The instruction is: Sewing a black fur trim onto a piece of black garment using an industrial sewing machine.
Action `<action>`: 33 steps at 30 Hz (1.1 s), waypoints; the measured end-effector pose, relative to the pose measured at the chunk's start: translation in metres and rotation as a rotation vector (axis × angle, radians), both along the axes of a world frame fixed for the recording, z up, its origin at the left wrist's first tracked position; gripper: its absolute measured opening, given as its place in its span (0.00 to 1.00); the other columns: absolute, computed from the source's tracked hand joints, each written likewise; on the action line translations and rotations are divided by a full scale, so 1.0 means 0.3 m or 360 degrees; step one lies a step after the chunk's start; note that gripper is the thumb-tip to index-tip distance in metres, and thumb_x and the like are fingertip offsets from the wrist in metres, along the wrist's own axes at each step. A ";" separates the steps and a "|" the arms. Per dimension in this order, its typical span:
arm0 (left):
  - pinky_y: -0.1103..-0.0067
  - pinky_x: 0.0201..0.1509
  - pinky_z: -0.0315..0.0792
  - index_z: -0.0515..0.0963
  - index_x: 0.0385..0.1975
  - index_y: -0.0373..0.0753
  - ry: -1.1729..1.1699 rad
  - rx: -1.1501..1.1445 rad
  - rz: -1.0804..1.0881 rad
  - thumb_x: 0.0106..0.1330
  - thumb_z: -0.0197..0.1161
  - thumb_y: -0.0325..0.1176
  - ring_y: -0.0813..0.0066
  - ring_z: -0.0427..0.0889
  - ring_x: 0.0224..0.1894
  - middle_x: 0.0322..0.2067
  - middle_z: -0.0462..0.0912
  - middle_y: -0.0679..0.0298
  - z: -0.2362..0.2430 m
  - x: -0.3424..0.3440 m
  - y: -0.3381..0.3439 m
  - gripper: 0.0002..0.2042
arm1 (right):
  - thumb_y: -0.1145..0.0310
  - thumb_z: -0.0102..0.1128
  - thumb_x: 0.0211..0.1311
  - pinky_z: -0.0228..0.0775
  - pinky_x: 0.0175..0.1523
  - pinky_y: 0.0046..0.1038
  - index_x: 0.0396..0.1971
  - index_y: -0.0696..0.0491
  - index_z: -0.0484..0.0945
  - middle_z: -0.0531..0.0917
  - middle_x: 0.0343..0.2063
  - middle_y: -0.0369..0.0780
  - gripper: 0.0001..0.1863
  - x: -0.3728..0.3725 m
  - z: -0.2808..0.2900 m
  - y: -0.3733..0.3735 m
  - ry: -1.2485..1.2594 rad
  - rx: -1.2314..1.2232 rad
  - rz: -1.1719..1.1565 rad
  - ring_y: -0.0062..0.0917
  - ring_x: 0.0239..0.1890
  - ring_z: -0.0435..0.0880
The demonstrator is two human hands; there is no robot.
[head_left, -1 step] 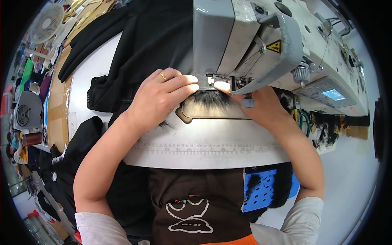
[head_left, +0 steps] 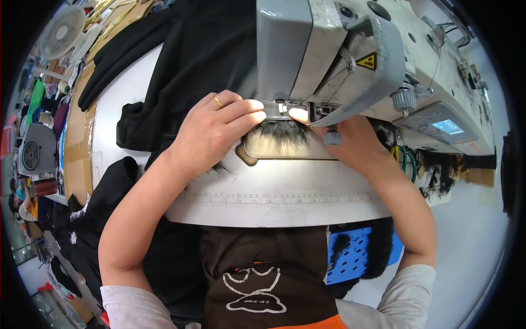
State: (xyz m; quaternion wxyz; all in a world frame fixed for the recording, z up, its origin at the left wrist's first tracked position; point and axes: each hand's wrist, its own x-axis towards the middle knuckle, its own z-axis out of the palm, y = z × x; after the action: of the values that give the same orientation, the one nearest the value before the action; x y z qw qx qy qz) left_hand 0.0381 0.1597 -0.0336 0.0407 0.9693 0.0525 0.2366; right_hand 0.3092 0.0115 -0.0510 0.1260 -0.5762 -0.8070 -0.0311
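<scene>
A black garment [head_left: 213, 60] lies across the sewing machine bed and under the grey sewing machine head [head_left: 282, 49]. A strip of black fur trim [head_left: 282, 130] sticks out toward me below the lit presser foot [head_left: 282, 108]. My left hand [head_left: 211, 134] is closed, fingertips pinching the black cloth's edge just left of the foot; a ring is on one finger. Just right of the foot, a fingertip of my right hand [head_left: 356, 143] presses on the fur trim's edge. The machine head hides most of that hand's fingers, which appear closed on the trim.
The white table [head_left: 274, 214] carries a printed ruler along its front. On the machine's right is a lit control panel [head_left: 449, 127], with green-handled scissors [head_left: 410, 162] below it. A blue perforated tray [head_left: 348, 255] with black fur sits under the table edge. A fan [head_left: 63, 32] stands far left.
</scene>
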 end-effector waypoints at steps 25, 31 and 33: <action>0.75 0.44 0.74 0.77 0.29 0.38 -0.0117 0.0200 0.0075 0.53 0.63 0.28 0.68 0.78 0.45 0.34 0.77 0.64 -0.033 0.079 -0.026 0.05 | 0.61 0.56 0.69 0.80 0.32 0.52 0.52 0.38 0.80 0.86 0.29 0.47 0.14 0.047 0.009 -0.073 0.0019 -0.0059 -0.0560 0.50 0.30 0.87; 0.75 0.44 0.74 0.78 0.29 0.38 -0.0104 0.0197 0.0057 0.54 0.63 0.27 0.69 0.79 0.45 0.36 0.80 0.65 -0.031 0.076 -0.019 0.05 | 0.68 0.63 0.60 0.75 0.34 0.47 0.25 0.57 0.81 0.84 0.24 0.49 0.08 0.013 0.030 -0.072 0.0024 -0.0181 -0.0743 0.47 0.29 0.85; 0.75 0.44 0.74 0.78 0.29 0.38 -0.0087 0.0204 0.0070 0.54 0.63 0.27 0.69 0.79 0.45 0.36 0.80 0.65 -0.026 0.077 -0.021 0.04 | 0.66 0.62 0.61 0.75 0.37 0.48 0.26 0.57 0.81 0.84 0.25 0.49 0.10 0.012 0.035 -0.069 0.0016 -0.0213 -0.0729 0.48 0.31 0.85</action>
State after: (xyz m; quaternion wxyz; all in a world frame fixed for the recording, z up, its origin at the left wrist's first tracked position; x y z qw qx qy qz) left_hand 0.0611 0.1533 -0.0413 -0.0254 0.9617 0.0572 0.2668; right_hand 0.3129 -0.0093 -0.0404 0.0812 -0.7514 -0.6549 -0.0027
